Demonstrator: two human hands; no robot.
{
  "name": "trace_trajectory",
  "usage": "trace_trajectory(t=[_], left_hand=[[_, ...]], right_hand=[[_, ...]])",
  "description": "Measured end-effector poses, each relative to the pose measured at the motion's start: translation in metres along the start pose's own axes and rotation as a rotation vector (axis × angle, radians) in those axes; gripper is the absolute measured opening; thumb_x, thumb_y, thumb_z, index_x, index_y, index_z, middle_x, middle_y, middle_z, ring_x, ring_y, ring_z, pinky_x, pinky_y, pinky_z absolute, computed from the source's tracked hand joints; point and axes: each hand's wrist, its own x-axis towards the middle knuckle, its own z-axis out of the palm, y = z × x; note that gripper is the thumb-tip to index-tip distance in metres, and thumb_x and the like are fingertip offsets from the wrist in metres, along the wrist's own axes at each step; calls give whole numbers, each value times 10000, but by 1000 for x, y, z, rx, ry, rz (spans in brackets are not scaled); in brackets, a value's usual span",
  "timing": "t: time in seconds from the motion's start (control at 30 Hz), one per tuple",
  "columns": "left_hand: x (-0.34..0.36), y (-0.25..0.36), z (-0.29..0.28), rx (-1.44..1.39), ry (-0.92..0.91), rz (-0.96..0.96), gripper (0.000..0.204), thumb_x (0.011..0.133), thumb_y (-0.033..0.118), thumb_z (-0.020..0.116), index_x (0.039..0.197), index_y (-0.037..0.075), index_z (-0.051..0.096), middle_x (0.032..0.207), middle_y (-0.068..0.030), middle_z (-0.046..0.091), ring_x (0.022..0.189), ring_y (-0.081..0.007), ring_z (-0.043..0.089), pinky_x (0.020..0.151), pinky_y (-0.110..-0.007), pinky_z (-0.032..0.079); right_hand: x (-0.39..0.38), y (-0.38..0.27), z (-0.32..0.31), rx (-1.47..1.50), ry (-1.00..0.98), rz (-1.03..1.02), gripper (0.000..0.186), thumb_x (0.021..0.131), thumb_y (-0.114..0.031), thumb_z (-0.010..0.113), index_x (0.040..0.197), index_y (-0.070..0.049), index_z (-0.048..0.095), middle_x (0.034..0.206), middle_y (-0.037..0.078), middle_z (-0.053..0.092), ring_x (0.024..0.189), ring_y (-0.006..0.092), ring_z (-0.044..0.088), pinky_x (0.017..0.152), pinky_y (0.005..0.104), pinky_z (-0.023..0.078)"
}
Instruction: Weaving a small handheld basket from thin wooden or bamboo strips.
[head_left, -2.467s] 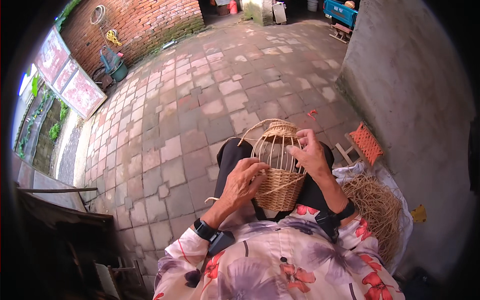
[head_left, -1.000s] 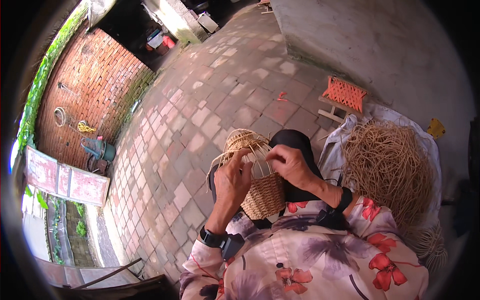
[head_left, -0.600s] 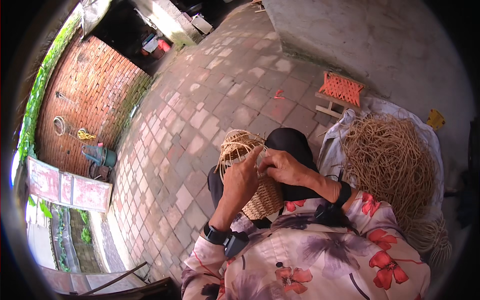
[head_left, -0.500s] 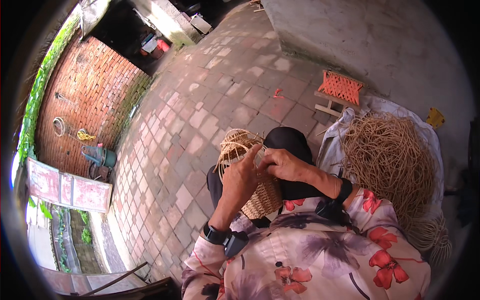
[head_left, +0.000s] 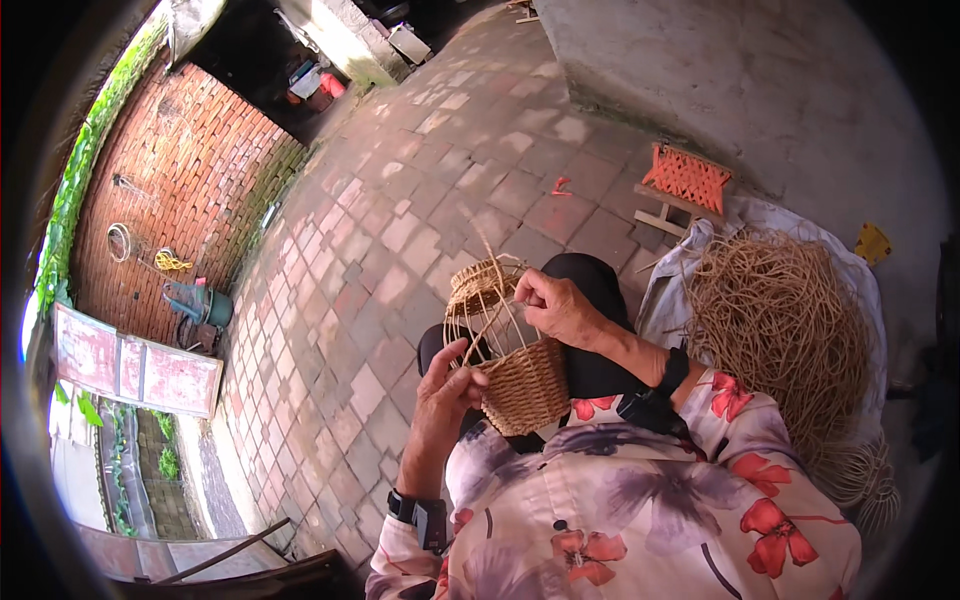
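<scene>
A partly woven wicker basket [head_left: 525, 390] rests in my lap between my knees. Its lower body is a tight tan weave, bare upright stakes rise above that, and a smaller woven band [head_left: 475, 285] sits at the far end. My left hand [head_left: 447, 392] is at the basket's left side, thumb and fingers curled around its edge and stakes. On the right, above the woven body, my right hand [head_left: 562, 310] is closed with its fingertips pinched on a thin strand among the stakes. One loose strand [head_left: 482, 235] sticks out beyond the far end.
A large heap of tan strands [head_left: 780, 320] lies on a white sheet [head_left: 660, 300] to my right. Past it stands a low stool [head_left: 688, 180] with an orange woven seat. Paving bricks [head_left: 350, 300] cover the ground; a brick wall [head_left: 190, 170] rises at far left.
My hands have moved apart. The left has come down and toward me to the basket's left side; the right has shifted slightly, uncovering the stakes and woven body.
</scene>
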Motion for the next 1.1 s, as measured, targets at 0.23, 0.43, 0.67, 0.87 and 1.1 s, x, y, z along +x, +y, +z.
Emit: trace_trajectory(t=[0.23, 0.43, 0.67, 0.87, 1.1], left_hand=[[19, 15, -18, 248, 56, 152, 170, 925, 144, 616, 1024, 7, 635, 865, -36, 665, 743, -81, 612, 693, -219, 521], [50, 24, 14, 320, 87, 171, 180, 867, 129, 677, 982, -9, 668, 809, -64, 664, 702, -101, 638, 625, -232, 520], [60, 8, 28, 1320, 392, 564, 164, 772, 160, 681, 935, 136, 684, 767, -91, 682, 652, -160, 634, 609, -347, 497], [37, 11, 11, 460, 157, 212, 215, 840, 85, 610, 1054, 99, 593, 697, 13, 586, 584, -96, 546, 527, -262, 430], [8, -19, -19, -518, -164, 106, 257, 850, 73, 602, 1097, 93, 535, 850, 9, 556, 671, -80, 485, 565, -217, 400]], right_hand=[[-2, 7, -2, 30, -18, -57, 116, 797, 9, 578, 904, -11, 539, 654, 33, 553, 597, 93, 525, 559, 273, 449], [-5, 5, -5, 127, -82, 31, 96, 837, 17, 578, 925, -6, 548, 710, -32, 542, 661, 33, 481, 578, 229, 422], [-5, 5, -2, 94, -60, 0, 90, 839, 5, 590, 920, -7, 552, 708, 20, 607, 650, 63, 541, 579, 253, 456], [-6, 6, -6, 94, -42, -18, 84, 827, 5, 581, 907, -4, 555, 712, 20, 591, 668, 54, 534, 601, 244, 456], [-3, 5, -4, 80, -68, -18, 81, 818, 6, 577, 896, 2, 557, 710, 10, 573, 671, 52, 513, 600, 234, 441]])
